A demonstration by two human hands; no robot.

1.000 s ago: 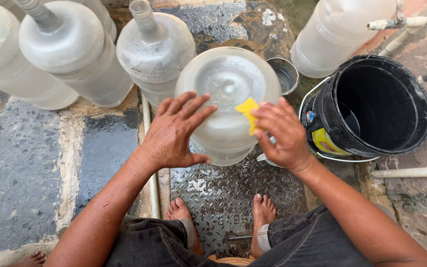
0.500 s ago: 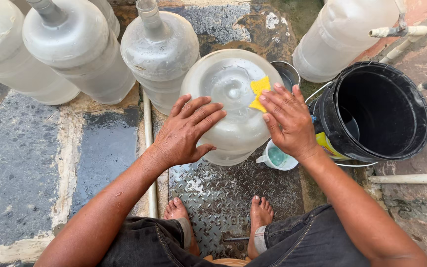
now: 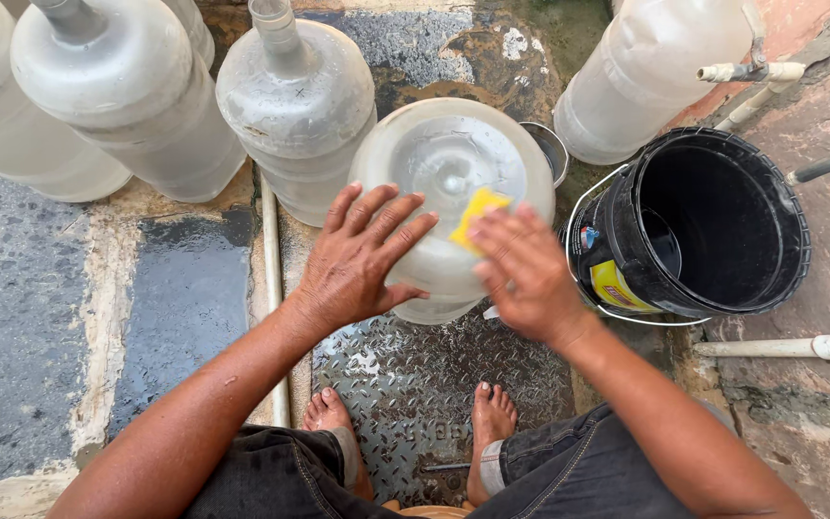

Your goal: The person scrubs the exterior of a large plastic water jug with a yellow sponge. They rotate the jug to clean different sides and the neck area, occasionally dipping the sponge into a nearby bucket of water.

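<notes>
**Hands on an upturned water jug**

A person is crouching barefoot on a patterned metal plate point(image 3: 415, 384), bending over a large translucent water jug point(image 3: 444, 163) that is lying tilted with its round base facing the camera. The left hand point(image 3: 353, 264) is lying flat on the jug's side, fingers spread open and gripping nothing. The right hand point(image 3: 525, 274) is pressing a yellow sponge point(image 3: 477, 213) against the jug's base, fingers laid over it; the hand is blurred. The two hands are sitting apart, one on each side of the jug.

The jug is looking empty, with only wet streaks showing on its wall. Just behind it a small metal cup point(image 3: 551, 146) is peeking out; its contents cannot be told. To the right a black bucket point(image 3: 722, 279) with a wire handle is standing upright, its inside dark and seemingly empty. Three more translucent jugs are standing upright behind: one point(image 3: 295, 106) just beside the tilted jug, another point(image 3: 117, 96) further left, and one point(image 3: 646, 77) at the upper right. A white pipe point(image 3: 770, 348) is lying below the bucket.
</notes>
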